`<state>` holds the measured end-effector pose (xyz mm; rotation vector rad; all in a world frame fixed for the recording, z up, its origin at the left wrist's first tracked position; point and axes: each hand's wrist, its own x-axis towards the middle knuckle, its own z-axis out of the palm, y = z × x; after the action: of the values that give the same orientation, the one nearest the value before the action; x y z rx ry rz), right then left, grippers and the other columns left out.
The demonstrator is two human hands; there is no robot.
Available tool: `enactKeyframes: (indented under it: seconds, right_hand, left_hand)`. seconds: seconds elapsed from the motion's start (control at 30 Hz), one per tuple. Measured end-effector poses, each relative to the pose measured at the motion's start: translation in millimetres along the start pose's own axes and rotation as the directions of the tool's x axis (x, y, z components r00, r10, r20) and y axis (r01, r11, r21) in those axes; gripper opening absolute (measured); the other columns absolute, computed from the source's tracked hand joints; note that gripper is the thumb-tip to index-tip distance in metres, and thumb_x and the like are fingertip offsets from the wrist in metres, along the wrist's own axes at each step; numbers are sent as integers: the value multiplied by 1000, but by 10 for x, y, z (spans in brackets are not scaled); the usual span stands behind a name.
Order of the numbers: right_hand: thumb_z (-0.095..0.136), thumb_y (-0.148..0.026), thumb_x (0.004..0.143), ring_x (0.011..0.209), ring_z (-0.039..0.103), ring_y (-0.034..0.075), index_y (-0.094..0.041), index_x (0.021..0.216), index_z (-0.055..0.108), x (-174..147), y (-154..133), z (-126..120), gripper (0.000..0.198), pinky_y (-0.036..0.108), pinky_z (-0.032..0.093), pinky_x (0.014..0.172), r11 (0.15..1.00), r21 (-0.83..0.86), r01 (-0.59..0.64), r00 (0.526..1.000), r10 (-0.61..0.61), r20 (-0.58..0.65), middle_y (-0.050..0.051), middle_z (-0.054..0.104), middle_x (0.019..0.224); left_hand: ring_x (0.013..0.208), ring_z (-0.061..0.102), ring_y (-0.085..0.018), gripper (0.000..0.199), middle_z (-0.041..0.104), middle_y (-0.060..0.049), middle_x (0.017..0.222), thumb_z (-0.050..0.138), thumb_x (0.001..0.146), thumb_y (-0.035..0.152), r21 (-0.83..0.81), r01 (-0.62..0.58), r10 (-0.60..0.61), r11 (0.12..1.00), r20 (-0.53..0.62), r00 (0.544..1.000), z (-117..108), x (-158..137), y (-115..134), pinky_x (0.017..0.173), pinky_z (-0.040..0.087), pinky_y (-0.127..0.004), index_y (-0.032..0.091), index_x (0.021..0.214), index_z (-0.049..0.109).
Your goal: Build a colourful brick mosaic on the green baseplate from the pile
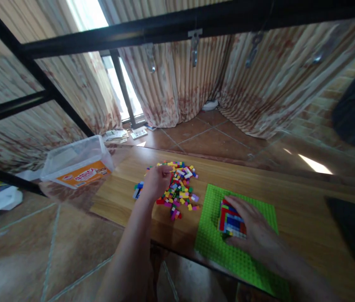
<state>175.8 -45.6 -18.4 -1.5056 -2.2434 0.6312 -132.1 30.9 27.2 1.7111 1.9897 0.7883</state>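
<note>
Cupping brick block [231,221] on green board [212,243]: right hand [254,222]; over-hard squeezing could pop pieces off. Left hand [156,182]: curled, cannot tell if holding, over loose bricks [184,195], block's ten o'clock; careless sweeping could scatter them off table [300,197].

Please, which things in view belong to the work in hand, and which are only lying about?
In use: loose bricks by the left hand; brick build in the right hand; green baseplate.

Apparently lying about: dark flat object; papers; clear plastic box, perhaps.
</note>
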Motion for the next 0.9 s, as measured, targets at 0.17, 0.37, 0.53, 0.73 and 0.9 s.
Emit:
enactKeyframes:
  seconds: [0.17, 0.37, 0.53, 0.73, 0.9]
  right_hand:
    - [66, -26, 72, 139, 41, 32, -28, 145, 42, 33, 29, -2, 77, 53, 36, 112, 994, -72, 78, 997, -78, -4, 10, 45, 151]
    - [65, -27, 74, 143, 35, 32, -28, 145, 43, 65, 8, -5, 74, 55, 32, 114, 983, -129, 130, 991, -133, -17, 9, 44, 152]
    - [66, -34, 77, 138, 42, 33, -29, 143, 47, 54, 30, -7, 69, 56, 37, 110, 981, -142, 131, 990, -138, -43, 10, 48, 149]
    - [65, -42, 80, 134, 47, 33, -28, 139, 50, 58, 72, -1, 63, 55, 42, 107, 979, -152, 132, 986, -145, -78, 11, 51, 146]
    - [62, -53, 81, 127, 54, 34, -30, 135, 55, 101, 64, -18, 59, 54, 47, 101, 986, -113, 118, 979, -135, -153, 10, 54, 142]
  left_hand:
    - [100, 66, -22, 27, 75, -5, 107, 59, 82, 18, 197, -138, 129, 971, 61, 990, 127, -65, 127, 93, 49, -32, 23, 105, 74]
    - [113, 59, -27, 36, 68, -12, 116, 54, 88, 22, 375, -151, 175, 914, -28, 984, 245, -24, 215, 103, 43, -39, 18, 121, 66]
    - [111, 56, -27, 29, 66, -13, 115, 57, 86, 24, 427, -172, 154, 888, 75, 985, 327, -52, 261, 99, 44, -38, 16, 111, 68]
    - [109, 57, -27, 31, 68, -12, 110, 54, 83, 17, 417, -210, 193, 884, 84, 978, 379, -88, 315, 99, 44, -37, 15, 111, 68]
    - [103, 61, -25, 36, 71, -9, 108, 57, 79, 15, 319, -274, 250, 907, 116, 961, 285, -117, 310, 99, 44, -36, 18, 113, 69]
